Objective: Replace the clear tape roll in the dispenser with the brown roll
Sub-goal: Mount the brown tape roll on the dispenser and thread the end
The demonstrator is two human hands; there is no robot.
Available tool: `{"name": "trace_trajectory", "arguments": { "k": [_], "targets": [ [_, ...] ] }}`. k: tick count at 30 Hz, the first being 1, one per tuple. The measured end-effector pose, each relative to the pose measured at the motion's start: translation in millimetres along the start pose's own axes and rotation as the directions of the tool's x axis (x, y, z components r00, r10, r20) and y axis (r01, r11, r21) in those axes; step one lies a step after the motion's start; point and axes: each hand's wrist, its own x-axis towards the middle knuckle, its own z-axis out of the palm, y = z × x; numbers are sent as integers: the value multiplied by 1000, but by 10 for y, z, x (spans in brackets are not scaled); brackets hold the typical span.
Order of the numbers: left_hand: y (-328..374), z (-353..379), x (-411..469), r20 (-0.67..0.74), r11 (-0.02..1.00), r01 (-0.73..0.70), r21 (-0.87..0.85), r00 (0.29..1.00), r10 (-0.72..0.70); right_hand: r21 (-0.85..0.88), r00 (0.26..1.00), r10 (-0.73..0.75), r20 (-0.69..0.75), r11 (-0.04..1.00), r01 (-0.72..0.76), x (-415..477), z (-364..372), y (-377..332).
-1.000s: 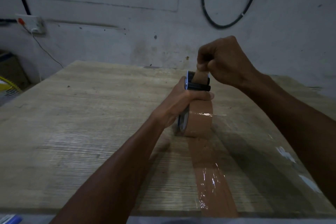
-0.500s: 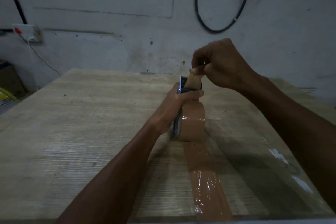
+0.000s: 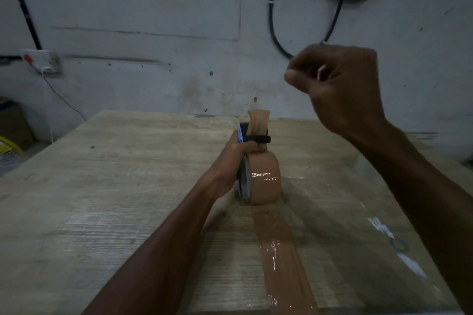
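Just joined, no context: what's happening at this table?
A person is loading a tape dispenser on a wooden table. The left hand grips the dispenser, which holds a brown roll; its loose end sticks up past the black bar. The right hand is raised clear, loosely fisted, touching nothing. A strip of brown tape lies stuck along the table toward the camera.

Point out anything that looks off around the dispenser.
The brown tape's free end sticks up crumpled and narrowed above the dispenser instead of lying flat. A brown tape strip is stuck along the table.
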Motion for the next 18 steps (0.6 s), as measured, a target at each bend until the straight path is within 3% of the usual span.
{"name": "trace_trajectory", "arguments": {
  "k": [3, 7, 10, 13, 16, 18],
  "targets": [
    [12, 0, -12, -12, 997, 30, -67, 999, -31, 49, 994, 99, -39, 994, -97, -343, 71, -44],
    [43, 1, -33, 50, 948, 149, -280, 989, -140, 8, 979, 87, 186, 996, -90, -1125, 478, -149],
    [16, 4, -21, 12, 953, 135, -273, 991, -137, -175, 944, 45, 328, 984, 15, -1378, 670, -198],
    [7, 13, 6, -97, 974, 68, -215, 991, -91, -316, 913, 197, 356, 945, -81, -1351, 758, -194],
    [35, 41, 8, -157, 983, 32, -181, 986, -61, -427, 835, 374, 403, 884, -190, -1319, 873, -138],
    [59, 86, -14, -190, 990, 13, -141, 981, -40, -412, 785, 461, 415, 864, -289, -1278, 933, -112]
  ]
}}
